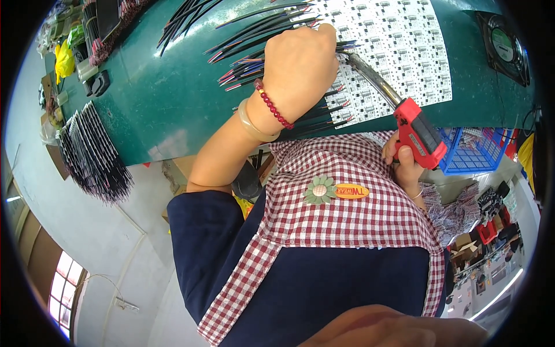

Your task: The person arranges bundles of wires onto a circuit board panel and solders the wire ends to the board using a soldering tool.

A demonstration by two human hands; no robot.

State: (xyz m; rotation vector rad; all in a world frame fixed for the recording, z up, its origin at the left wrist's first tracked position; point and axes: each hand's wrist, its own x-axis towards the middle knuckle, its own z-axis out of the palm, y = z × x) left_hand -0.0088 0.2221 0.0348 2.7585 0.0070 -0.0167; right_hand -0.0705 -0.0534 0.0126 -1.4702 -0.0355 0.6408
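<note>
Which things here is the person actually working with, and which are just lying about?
In use:
left hand on the wires
right hand holding the red tool
white sheet of small boards

Lying about:
fan
blue basket
yellow bag
wire bundles hanging off the table edge

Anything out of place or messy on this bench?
Nothing looks damaged or spilled. The black wires fan loosely across the green table and onto the white circuit sheet, under the left hand. The right hand grips a red soldering gun, its tip on the sheet.
</note>
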